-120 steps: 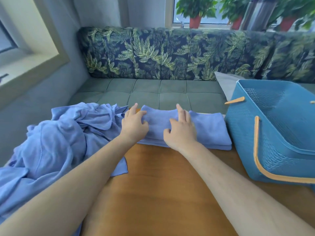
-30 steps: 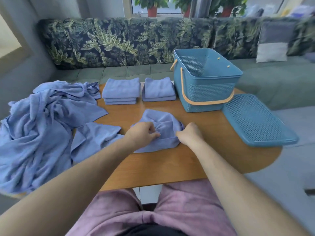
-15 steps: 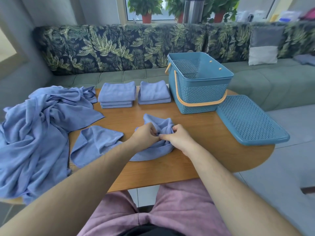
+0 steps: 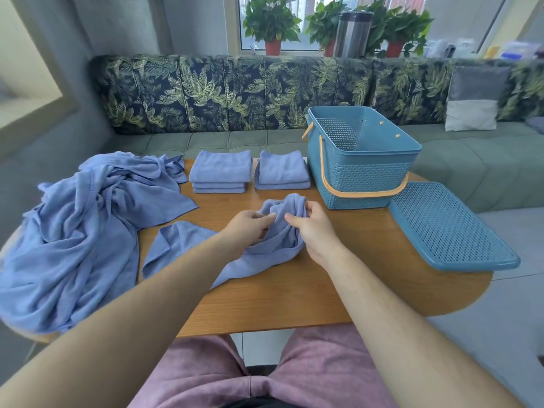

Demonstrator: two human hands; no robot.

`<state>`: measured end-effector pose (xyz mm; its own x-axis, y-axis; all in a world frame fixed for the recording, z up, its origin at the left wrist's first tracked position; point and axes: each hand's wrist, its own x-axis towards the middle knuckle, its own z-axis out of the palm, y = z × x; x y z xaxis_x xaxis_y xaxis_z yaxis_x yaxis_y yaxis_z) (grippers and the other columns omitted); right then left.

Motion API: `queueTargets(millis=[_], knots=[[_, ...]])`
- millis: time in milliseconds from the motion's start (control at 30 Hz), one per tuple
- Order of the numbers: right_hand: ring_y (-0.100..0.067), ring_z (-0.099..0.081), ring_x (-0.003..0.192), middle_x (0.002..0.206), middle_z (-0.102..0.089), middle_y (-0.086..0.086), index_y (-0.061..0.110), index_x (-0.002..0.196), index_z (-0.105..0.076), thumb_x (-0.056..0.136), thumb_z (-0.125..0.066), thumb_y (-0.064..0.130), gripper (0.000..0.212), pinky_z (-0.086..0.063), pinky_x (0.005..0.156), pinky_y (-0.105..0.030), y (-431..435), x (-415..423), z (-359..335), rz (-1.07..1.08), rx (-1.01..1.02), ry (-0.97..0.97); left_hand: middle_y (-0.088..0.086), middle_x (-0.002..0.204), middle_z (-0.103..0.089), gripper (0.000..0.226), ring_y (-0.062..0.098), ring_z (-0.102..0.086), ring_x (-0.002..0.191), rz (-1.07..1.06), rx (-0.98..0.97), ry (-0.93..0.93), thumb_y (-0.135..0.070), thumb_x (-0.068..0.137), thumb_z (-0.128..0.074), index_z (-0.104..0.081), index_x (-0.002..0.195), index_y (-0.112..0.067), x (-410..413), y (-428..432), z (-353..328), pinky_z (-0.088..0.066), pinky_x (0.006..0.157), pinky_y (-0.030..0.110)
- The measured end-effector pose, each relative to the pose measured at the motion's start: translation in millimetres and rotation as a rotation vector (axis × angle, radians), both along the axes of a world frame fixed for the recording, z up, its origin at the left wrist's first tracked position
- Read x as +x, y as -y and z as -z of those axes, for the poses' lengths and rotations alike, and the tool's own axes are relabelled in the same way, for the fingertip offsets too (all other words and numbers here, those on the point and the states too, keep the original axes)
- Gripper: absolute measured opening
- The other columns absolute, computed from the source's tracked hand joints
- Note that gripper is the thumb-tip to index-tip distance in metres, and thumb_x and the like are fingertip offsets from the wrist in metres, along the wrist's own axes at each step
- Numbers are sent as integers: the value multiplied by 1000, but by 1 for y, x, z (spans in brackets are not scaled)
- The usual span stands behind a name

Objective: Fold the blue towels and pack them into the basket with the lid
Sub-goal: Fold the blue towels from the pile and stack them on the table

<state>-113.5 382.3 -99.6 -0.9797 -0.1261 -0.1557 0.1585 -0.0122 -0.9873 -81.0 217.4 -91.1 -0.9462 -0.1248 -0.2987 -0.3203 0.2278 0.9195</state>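
Two hands are at work over one wooden worktop [image 4: 294,301]. The left hand [image 4: 250,228] and right hand [image 4: 312,231] sit close together at the middle of the worktop. The fingers of both are curled in and pinching one bunched towel [image 4: 290,207]. Its upper part is gathered into a lump between the hands. Its lower part trails flat on the wood towards the near edge, partly under the left forearm.

Count of blue towels elsewhere:
- Two folded stacks stand side by side at the far edge: the left stack [image 4: 220,170] and the right stack [image 4: 281,170], near each other but apart. The left stack is the taller. The number of towels in each cannot be told.
- One loose towel [image 4: 179,242] lies flat to the left of the hands, with one corner turned over.
- One unfolded heap [image 4: 82,237] covers the left end of the worktop. The number of towels in it cannot be told.

One blue basket [image 4: 362,172] stands upright and uncovered, just right of the right stack. An orange handle [image 4: 365,194] hangs against its near wall. One perforated lid [image 4: 447,228] lies flat to the right of the basket, its near corner projecting past the rim of the worktop.

Behind the worktop are one leaf-patterned sofa [image 4: 235,92], one cushion [image 4: 474,98], three potted plants [image 4: 272,25] and one steel flask [image 4: 351,33].
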Motion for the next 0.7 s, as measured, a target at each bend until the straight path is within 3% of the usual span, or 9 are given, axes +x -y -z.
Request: queueTargets(millis=[200,333,433,533,633,700], knots=[[-16,-69,103,112,-70,-6,11,115,-59,90,-72,6,29,-53,81,-25,3,-7,-21,-3,1,-95,2,72,-68,10,15,-63,66,-123,159,-87,-16,93,-70,-66,90,-8,-7,9,-21,-52,62,26],[-17,-65,92,101,-69,0,13,106,-62,89,-71,12,19,-44,69,-24,-8,-17,-33,181,292,-220,7,66,-66,16,19,-63,64,-276,69,-226,-8,92,-67,-64,77,-12,-15,34,-45,-53,52,23],[-14,-61,82,89,-66,3,11,97,-61,86,-72,23,20,-41,64,-27,-2,-16,-43,153,360,-283,10,77,-68,9,21,-63,70,-273,28,-303,-13,88,-73,-68,80,-12,-21,43,-65,-57,62,33],[-8,-56,72,81,-60,7,10,95,-58,74,-82,42,46,-40,64,-25,24,-6,-56,-59,304,-350,7,77,-69,7,17,-61,68,-184,-4,-366,-19,86,-76,-72,82,-15,-24,34,-80,-55,64,35],[-10,-58,77,86,-63,5,15,99,-55,81,-79,31,35,-38,61,-24,42,-4,-63,-49,348,-366,1,77,-71,7,11,-62,70,-76,49,-428,-16,89,-74,-73,84,-12,-18,25,-87,-50,68,27],[-11,-55,76,83,-61,-2,7,99,-55,85,-74,22,28,-40,61,-26,44,-5,-67,23,283,-318,0,88,-73,9,12,-66,82,-94,90,-468,-18,91,-73,-72,96,-11,-10,28,-84,-53,76,27]])
